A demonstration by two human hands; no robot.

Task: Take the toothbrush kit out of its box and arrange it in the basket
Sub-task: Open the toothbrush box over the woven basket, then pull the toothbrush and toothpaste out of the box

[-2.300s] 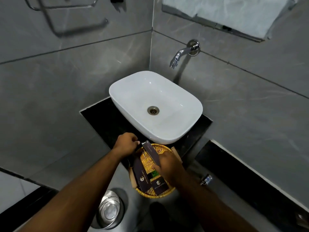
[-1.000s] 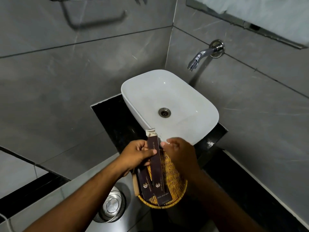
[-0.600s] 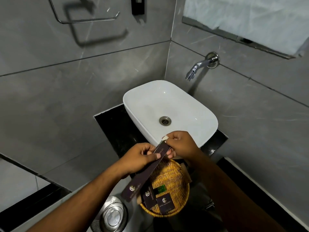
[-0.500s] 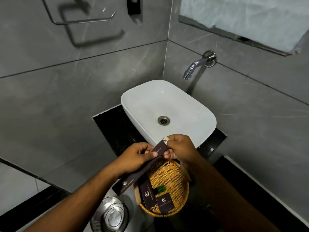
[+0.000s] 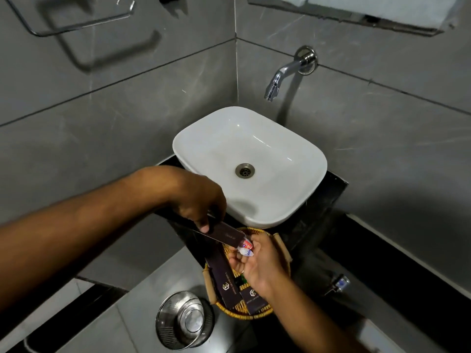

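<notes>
My left hand [image 5: 197,202] grips a long dark brown toothbrush kit box [image 5: 224,234], held nearly level above the woven basket [image 5: 244,313]. Its open end points right. A small red, white and blue toothpaste tube [image 5: 246,247] sticks out of that end, pinched by the fingers of my right hand [image 5: 257,263]. In the basket below lie two more dark boxes [image 5: 225,278] with white logos and a small green item, partly hidden by my right hand.
A white basin [image 5: 280,200] sits on a black counter just behind the basket, under a chrome wall tap [image 5: 283,75]. A steel bin lid [image 5: 184,321] is on the floor at lower left. A towel rail [image 5: 74,24] hangs on the left wall.
The box has swung from a steep slant to nearly level, open end to the right. My right hand has shifted from the flap to the toothpaste tube coming out of it.
</notes>
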